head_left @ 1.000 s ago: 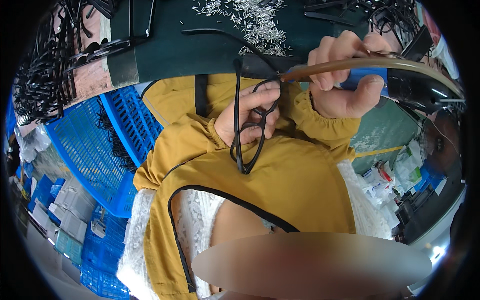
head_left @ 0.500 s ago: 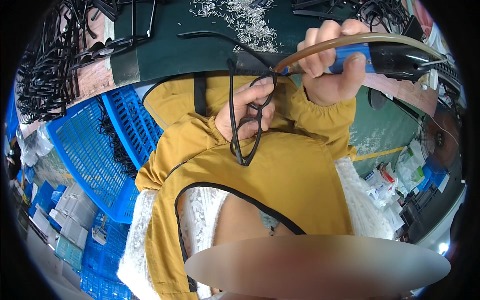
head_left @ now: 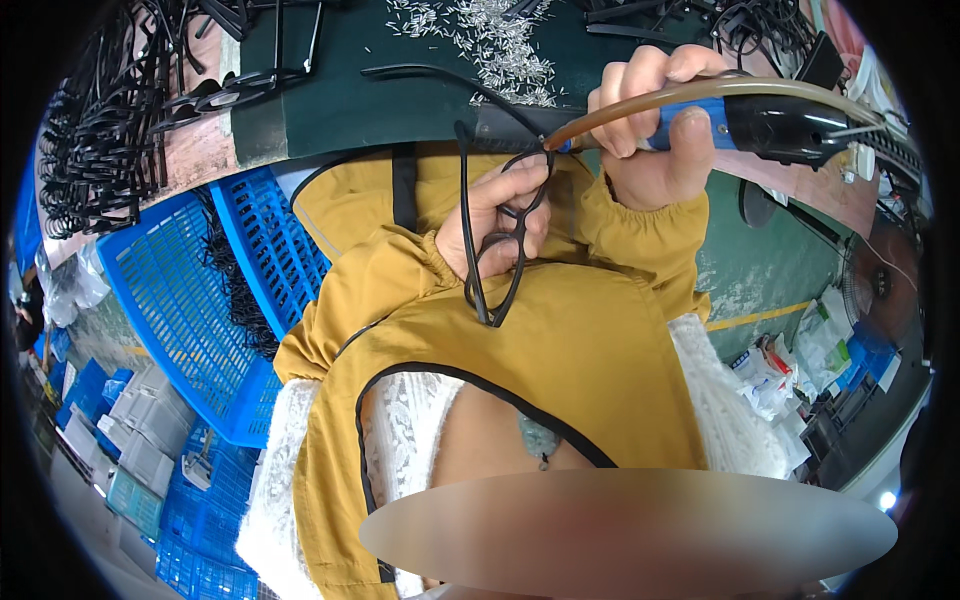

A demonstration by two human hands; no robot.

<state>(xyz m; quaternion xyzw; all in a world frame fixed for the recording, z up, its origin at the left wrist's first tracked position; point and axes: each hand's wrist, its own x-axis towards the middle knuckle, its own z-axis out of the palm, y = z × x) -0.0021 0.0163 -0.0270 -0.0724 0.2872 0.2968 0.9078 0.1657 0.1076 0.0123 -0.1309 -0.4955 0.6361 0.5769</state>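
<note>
Centre of the frame, left hand [head_left: 505, 215]: holding black glasses [head_left: 467, 215], I see
Upper right, right hand [head_left: 655, 135]: gripping a blue-and-black tool [head_left: 775, 128]
Top, silver pins [head_left: 510, 60]: strewn over green tabletop [head_left: 340, 100]

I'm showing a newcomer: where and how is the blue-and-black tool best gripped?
Probably round the tool's straight blue section, coming from the person's right: it points left toward the glasses frame. The right hand wraps it there.
</note>
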